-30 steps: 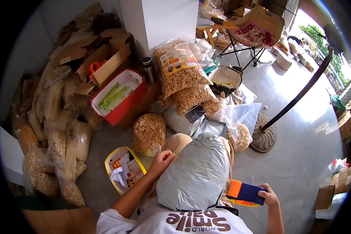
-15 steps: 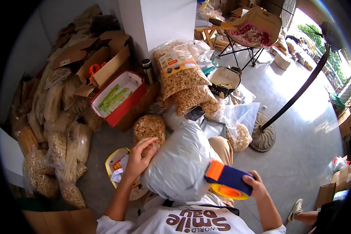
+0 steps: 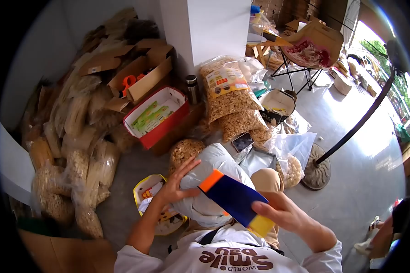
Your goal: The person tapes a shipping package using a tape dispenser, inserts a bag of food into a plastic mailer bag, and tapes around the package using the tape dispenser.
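Observation:
A grey-white plastic-wrapped parcel [image 3: 216,159] rests in front of my torso, by my knee. My left hand [image 3: 180,182] lies on its left side with the fingers spread. In my right hand [image 3: 284,211] is a blue tape dispenser [image 3: 234,195] with an orange front end and a yellow lower part. It is held slantwise over the parcel and hides part of it. Whether its front touches the plastic I cannot tell. A clear bag of brownish dried pieces [image 3: 185,150] stands just behind the parcel.
A yellow-rimmed bin [image 3: 140,193] is at lower left. Behind are a red box [image 3: 180,110], a steel flask [image 3: 192,88], large filled bags [image 3: 232,100] and a phone [image 3: 242,142]. A stand's round base [image 3: 316,173] is at right; someone's leg [image 3: 380,239] shows at lower right.
My right hand has brought the tape dispenser left and up, over the parcel. My left hand has spread its fingers on the parcel, which now sits lower. The view has shifted slightly.

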